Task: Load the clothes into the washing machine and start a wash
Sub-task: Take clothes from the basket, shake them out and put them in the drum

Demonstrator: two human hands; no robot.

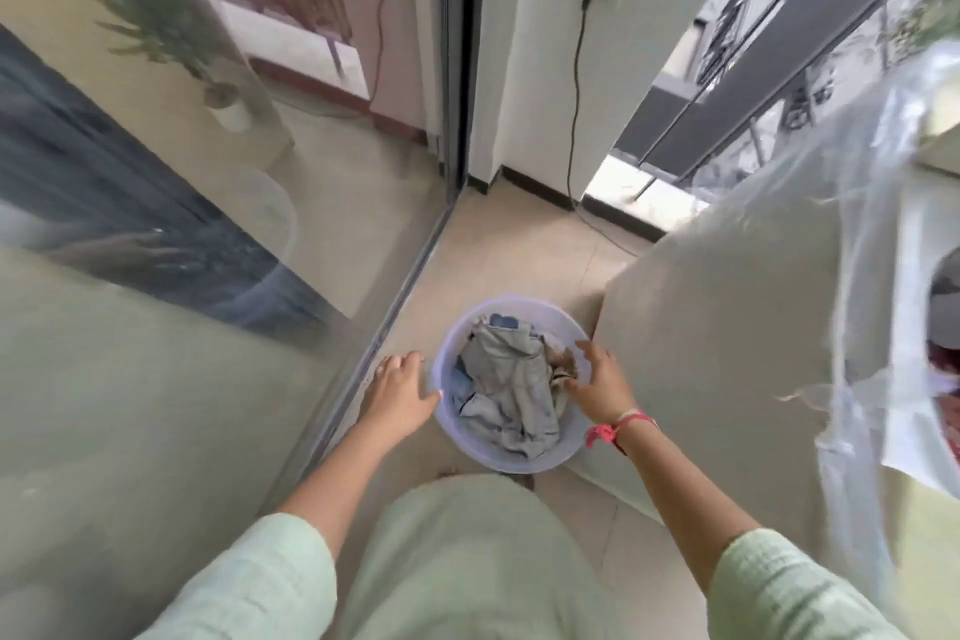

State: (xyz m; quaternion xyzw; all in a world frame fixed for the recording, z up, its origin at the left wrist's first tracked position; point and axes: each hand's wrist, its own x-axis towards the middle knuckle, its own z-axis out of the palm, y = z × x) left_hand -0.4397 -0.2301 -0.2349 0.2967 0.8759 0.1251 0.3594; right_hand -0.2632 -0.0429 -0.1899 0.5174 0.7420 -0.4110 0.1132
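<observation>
The clothes (511, 379) lie in the basin (460, 431) at twelve o'clock. The right hand (597, 379), fingers spread and holding nothing, is nearest, at their three o'clock; the left hand (400, 387), also loose, is at the rim's nine o'clock.

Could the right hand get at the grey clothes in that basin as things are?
Probably yes: the right hand is over the open basin, its fingers beside the grey clothes, and nothing covers them.

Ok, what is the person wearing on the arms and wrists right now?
Both arms wear loose pale green sleeves, left sleeve and right sleeve, ending short of the wrists. The right wrist carries a pink and red thread band. The left wrist shows nothing worn.
</observation>
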